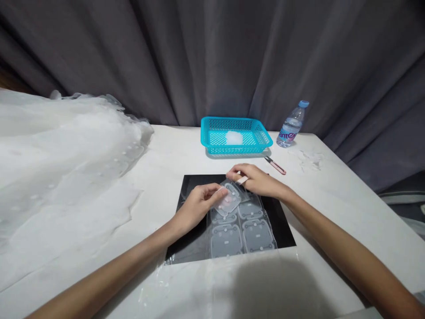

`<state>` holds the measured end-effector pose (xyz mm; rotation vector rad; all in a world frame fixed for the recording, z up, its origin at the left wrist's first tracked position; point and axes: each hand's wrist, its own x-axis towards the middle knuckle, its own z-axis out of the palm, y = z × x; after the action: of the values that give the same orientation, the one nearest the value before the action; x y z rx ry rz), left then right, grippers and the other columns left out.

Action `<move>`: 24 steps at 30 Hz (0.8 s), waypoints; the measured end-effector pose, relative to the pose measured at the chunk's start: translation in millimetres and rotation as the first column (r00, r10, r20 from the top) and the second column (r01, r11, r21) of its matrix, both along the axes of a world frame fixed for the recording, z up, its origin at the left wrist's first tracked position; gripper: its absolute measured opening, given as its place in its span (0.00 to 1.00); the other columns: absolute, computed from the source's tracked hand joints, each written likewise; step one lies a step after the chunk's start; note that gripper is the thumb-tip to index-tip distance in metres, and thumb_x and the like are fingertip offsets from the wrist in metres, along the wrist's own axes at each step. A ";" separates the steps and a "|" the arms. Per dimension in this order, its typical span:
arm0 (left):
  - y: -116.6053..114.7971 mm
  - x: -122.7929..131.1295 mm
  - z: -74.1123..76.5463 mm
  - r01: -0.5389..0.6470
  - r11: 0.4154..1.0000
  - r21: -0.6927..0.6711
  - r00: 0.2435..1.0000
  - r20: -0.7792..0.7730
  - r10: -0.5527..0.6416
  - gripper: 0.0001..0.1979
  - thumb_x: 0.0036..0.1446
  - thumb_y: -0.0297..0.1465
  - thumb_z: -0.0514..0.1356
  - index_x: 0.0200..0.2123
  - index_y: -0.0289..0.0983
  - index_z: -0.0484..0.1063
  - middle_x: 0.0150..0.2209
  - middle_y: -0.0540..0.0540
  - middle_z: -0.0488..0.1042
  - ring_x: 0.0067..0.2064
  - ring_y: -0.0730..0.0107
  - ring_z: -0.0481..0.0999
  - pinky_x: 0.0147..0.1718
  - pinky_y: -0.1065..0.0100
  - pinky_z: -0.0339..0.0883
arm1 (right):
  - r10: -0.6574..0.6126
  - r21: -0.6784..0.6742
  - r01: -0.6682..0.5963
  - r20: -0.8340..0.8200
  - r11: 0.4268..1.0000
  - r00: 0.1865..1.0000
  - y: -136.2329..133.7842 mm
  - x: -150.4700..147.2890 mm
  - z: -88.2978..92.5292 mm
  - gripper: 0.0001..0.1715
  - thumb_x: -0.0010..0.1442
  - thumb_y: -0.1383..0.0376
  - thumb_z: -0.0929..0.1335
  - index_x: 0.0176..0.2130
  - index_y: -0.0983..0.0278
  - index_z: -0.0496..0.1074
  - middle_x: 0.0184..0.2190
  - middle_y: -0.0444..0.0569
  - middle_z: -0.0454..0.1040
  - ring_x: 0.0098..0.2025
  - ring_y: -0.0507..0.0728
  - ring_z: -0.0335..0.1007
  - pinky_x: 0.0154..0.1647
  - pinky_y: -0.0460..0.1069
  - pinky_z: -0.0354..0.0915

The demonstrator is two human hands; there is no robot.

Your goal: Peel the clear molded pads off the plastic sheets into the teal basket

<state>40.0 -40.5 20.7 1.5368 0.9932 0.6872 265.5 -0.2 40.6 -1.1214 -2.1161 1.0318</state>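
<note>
Risk noted first: I judge the clear piece (228,201) could crease or tear at its edge, or drag the sheet (242,232) off the black mat (192,239), if the pull outruns the hold-down. The film looks thin and limp. The fingers (212,191) of the left hand (195,206) are closed together, thumb against fingertips, pinching the left edge of that piece, which sits tilted over the sheet's upper-left cell. The right hand (257,180), at two o'clock from the piece, has its fingers curled close together on the sheet's far edge; whether they pinch or only press, I cannot tell. The mat lies at the centre of the white table (332,208). At one o'clock from the hands lies a pink-handled tool (275,165) — near enough to be knocked by the right wrist. At twelve stands a blue basket (212,133), with a water bottle (292,126) just right of it. White fabric (66,146) is heaped at nine to ten o'clock.
</note>
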 end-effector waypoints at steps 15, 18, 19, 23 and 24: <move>-15.3 5.5 18.7 0.422 0.703 0.573 0.764 -0.642 0.065 0.12 0.74 0.27 0.50 0.42 0.33 0.74 0.32 0.46 0.77 0.31 0.65 0.77 0.30 0.67 0.67 | 0.128 -0.112 -0.106 0.216 0.988 0.968 0.0 -11.0 18.4 0.02 0.55 0.71 0.71 0.32 0.66 0.76 0.28 0.43 0.74 0.32 0.52 0.66 0.33 0.46 0.55; -24.9 8.7 10.7 0.624 0.355 0.696 0.660 -0.713 0.237 0.17 0.65 0.14 0.49 0.48 0.28 0.74 0.37 0.37 0.81 0.39 0.55 0.82 0.37 0.61 0.74 | 0.031 -0.099 0.000 0.311 0.995 0.950 1.0 -15.6 14.8 0.03 0.57 0.68 0.72 0.31 0.65 0.75 0.28 0.43 0.73 0.32 0.53 0.66 0.33 0.47 0.54; -28.0 9.1 8.6 0.649 0.246 0.719 0.667 -0.694 0.271 0.19 0.63 0.13 0.48 0.49 0.26 0.74 0.38 0.35 0.81 0.40 0.54 0.83 0.39 0.60 0.75 | -0.009 -0.101 0.044 0.319 0.994 0.948 2.6 -15.9 12.2 0.05 0.57 0.67 0.72 0.30 0.65 0.74 0.27 0.43 0.73 0.32 0.53 0.66 0.33 0.47 0.54; -32.7 5.4 7.8 0.477 0.280 0.833 0.830 -0.532 0.168 0.16 0.71 0.19 0.47 0.50 0.29 0.74 0.38 0.40 0.82 0.38 0.60 0.83 0.40 0.64 0.75 | -0.119 -0.101 0.157 0.308 0.982 0.944 11.6 -11.0 0.9 0.05 0.61 0.66 0.71 0.32 0.65 0.74 0.30 0.45 0.74 0.33 0.54 0.67 0.34 0.47 0.55; -30.8 3.6 9.1 0.390 0.433 0.813 0.868 -0.481 0.122 0.13 0.74 0.23 0.49 0.48 0.32 0.74 0.37 0.43 0.81 0.36 0.63 0.82 0.38 0.66 0.74 | -0.120 -0.110 0.159 0.300 0.981 0.946 13.4 -9.1 -0.5 0.06 0.63 0.66 0.70 0.33 0.65 0.74 0.30 0.45 0.74 0.33 0.53 0.67 0.34 0.47 0.56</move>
<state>43.6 -71.3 29.8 2.8584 0.8318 0.7791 256.5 13.3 40.1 -1.5507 -2.1758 1.0020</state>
